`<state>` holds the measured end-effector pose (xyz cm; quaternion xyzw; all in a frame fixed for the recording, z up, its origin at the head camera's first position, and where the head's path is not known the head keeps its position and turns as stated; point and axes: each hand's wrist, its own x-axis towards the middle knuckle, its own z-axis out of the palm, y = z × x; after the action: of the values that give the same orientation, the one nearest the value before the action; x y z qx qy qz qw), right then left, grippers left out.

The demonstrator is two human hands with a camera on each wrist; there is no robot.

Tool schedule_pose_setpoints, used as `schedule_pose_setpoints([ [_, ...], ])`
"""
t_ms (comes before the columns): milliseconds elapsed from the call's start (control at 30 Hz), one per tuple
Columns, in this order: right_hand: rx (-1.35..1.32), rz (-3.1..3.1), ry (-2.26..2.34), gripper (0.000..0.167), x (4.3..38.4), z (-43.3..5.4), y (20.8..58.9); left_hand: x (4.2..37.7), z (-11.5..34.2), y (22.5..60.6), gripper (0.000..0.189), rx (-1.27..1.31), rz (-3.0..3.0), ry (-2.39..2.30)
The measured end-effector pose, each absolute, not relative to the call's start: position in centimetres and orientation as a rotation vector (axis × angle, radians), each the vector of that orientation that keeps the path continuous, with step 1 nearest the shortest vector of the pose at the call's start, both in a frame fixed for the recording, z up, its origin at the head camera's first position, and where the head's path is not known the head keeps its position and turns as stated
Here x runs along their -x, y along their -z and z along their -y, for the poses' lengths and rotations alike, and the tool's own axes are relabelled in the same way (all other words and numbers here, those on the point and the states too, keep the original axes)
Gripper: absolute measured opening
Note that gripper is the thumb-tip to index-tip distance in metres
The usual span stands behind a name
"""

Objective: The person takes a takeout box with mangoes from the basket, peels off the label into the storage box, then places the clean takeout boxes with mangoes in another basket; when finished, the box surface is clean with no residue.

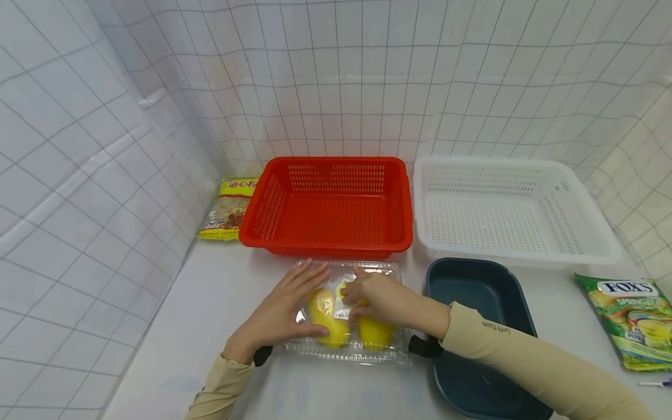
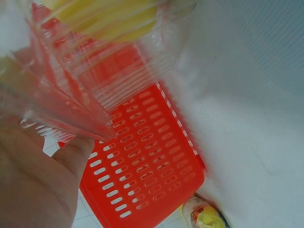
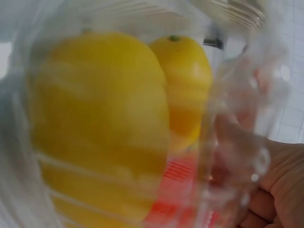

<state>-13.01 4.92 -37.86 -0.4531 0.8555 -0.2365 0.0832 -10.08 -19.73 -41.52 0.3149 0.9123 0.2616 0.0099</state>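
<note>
Two yellow mangoes, a left one (image 1: 328, 318) and a right one (image 1: 376, 335), lie inside a clear plastic box (image 1: 357, 353) with a white label (image 1: 342, 309). My left hand (image 1: 280, 309) rests on the box's left side, fingers spread towards the back and thumb near the front. Its thumb (image 2: 76, 154) shows close to the plastic edge in the left wrist view. From the right, my right hand (image 1: 383, 298) reaches over the lid, bent fingertips beside the label and over the right mango. I cannot tell whether those fingers pinch anything. Through the plastic, the right wrist view shows a large mango (image 3: 104, 118).
A red basket (image 1: 325, 248) stands just behind the box, and a white basket (image 1: 525, 256) is at the back right. A dark blue tub (image 1: 517, 291) sits under the right forearm. A yellow food packet (image 1: 226, 213) leans at back left; a green FOX'S bag (image 1: 632, 321) lies far right.
</note>
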Motion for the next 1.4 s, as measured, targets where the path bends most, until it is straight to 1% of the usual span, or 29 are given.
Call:
schedule_pose_setpoints([
  [267,1.345,-2.556,0.696,0.030,12.74,-5.05,37.87,10.08,19.72,41.46,0.099,-0.986,-2.846,-0.823],
  [633,1.404,-2.542,0.729,0.030,12.67,-5.26,38.19,10.06,19.72,41.46,0.098,-1.014,-2.851,-0.819],
  [833,1.468,-2.548,0.736,0.025,12.92,-5.23,38.40,10.06,19.70,41.47,0.097,-0.986,-2.844,-0.826],
  [1400,1.347,-2.567,0.750,0.019,13.46,-4.92,37.50,10.05,19.78,41.57,0.098,-0.892,-2.825,-0.858],
])
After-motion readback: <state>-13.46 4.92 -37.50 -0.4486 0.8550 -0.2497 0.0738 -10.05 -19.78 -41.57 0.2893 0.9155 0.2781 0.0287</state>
